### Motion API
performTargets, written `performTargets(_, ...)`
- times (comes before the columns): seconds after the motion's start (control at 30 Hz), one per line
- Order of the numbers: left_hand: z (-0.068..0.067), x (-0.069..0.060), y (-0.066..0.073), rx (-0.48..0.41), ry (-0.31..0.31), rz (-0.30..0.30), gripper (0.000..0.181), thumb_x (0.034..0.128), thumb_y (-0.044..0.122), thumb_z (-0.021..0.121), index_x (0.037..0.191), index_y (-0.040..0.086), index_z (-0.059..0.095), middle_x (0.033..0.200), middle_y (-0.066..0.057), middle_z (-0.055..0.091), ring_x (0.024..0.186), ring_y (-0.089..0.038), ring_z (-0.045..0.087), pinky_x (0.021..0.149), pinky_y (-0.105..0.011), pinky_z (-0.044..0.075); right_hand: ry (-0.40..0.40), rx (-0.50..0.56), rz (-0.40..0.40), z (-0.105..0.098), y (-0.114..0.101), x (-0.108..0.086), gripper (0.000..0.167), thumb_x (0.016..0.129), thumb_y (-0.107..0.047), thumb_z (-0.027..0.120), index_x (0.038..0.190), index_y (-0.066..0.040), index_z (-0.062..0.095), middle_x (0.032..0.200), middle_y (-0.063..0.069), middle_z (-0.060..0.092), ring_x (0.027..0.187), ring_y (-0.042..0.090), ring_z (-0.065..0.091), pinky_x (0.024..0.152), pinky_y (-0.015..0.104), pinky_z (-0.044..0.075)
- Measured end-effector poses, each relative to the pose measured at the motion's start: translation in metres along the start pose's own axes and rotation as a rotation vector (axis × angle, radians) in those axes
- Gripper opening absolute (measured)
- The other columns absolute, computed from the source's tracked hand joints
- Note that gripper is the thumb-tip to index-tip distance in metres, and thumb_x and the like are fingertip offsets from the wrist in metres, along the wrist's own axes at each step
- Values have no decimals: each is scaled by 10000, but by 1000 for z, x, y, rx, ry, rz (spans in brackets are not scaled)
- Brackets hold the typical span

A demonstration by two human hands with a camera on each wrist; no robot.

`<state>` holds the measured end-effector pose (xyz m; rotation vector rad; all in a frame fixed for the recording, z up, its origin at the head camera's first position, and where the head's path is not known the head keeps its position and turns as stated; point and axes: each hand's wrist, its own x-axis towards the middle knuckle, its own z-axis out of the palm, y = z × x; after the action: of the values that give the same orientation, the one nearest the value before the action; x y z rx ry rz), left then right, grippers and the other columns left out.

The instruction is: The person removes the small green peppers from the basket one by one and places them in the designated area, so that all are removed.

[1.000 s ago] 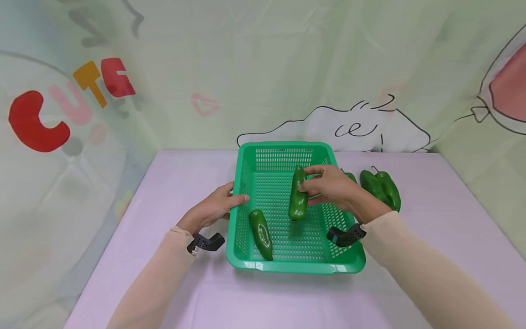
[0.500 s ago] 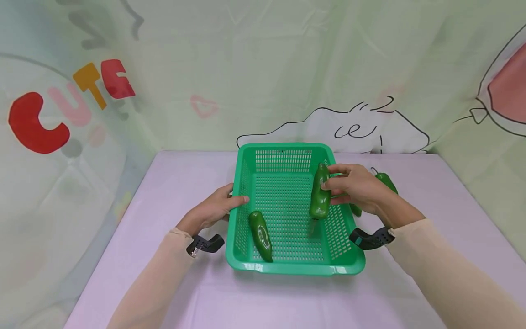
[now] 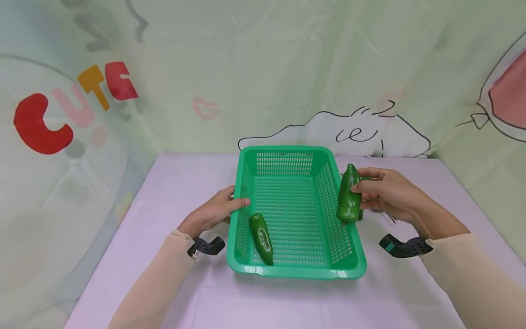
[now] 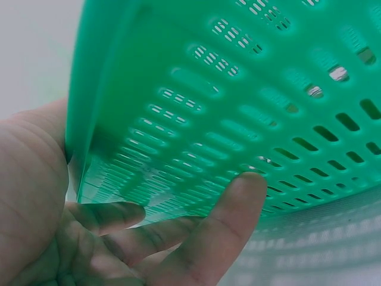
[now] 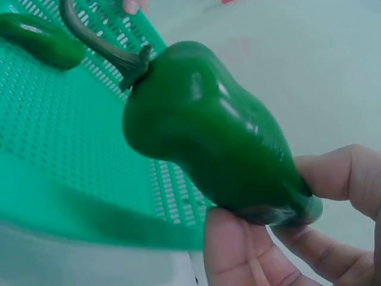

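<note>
My right hand pinches a glossy green pepper between thumb and fingers, over the right rim of the green plastic basket. In the right wrist view the held pepper shows its curved stem, pointing toward the basket. My left hand grips the basket's left rim, thumb over the top. Its other fingers lie against the outside of the slotted wall in the left wrist view. One green pepper lies in the basket, near its front left corner.
Mostly hidden behind my right hand are more peppers on the table right of the basket; a stem shows below the hand. The table has a pale lilac cover. A printed cloth backdrop hangs behind and at both sides.
My right hand has carried the pepper rightward, from above the basket's inside to over its right rim. The left hand and the basket stay in place.
</note>
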<state>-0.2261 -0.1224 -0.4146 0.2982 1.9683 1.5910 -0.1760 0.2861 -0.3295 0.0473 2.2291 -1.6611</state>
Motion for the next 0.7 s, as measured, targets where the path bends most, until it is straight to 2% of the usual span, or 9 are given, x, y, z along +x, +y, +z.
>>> performTargets(0.4, 1, 1, 0, 1, 0, 2, 588, 1067, 225, 584, 1576, 40, 357, 1268, -295, 660, 969, -324, 759, 806, -459, 657, 28, -16, 31, -42, 27, -14, 671, 1041, -76, 560, 1582, 114, 211, 1023, -65, 702, 840, 127, 711, 768, 293, 640)
performTargets(0.7, 0, 1, -1, 12, -1, 22, 583, 1067, 223, 578, 1567, 22, 359, 1248, -291, 668, 968, -334, 761, 796, -466, 659, 9, -22, 66, -55, 63, -16, 744, 1032, -101, 586, 1576, 161, 151, 1032, -30, 713, 881, 154, 734, 788, 329, 647)
